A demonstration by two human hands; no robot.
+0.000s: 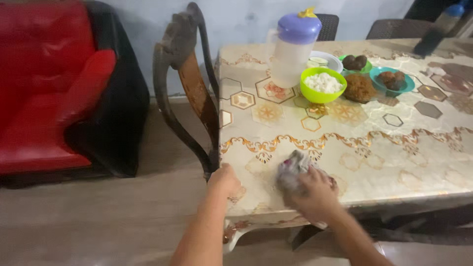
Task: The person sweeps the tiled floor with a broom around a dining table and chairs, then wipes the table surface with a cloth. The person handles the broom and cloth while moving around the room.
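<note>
A lime-green bowl (pixel 322 84) on the worktop (pixel 394 148) holds white pieces, perhaps rice or cut food; just right of it a plate carries a brown mound (pixel 359 88). Behind them a white bowl (pixel 325 61) holds something pale, a small green dish (pixel 355 62) holds dark round lumps, and a teal plate (pixel 393 80) holds brown pieces. A clear jug (pixel 291 47) with a purple lid stands upright beside the green bowl; what it contains cannot be told. A dark bottle (pixel 438 29) with a blue cap leans at the far right edge. Near the worktop's front edge lies a grey cloth (pixel 291 170), bunched into a lump whose long axis runs roughly from the front edge toward the far side, tilted slightly left; the blur hides its folds. The right hand (pixel 315 194) presses on the cloth, fingers curled over its near end and grasping it. The left hand (pixel 224 180) rests at the worktop's front left corner, fingers bent over the edge, holding nothing else. A dark wooden chair (pixel 185 83) stands against the worktop's left side, and a red sofa (pixel 44 98) sits further left on the floor.
</note>
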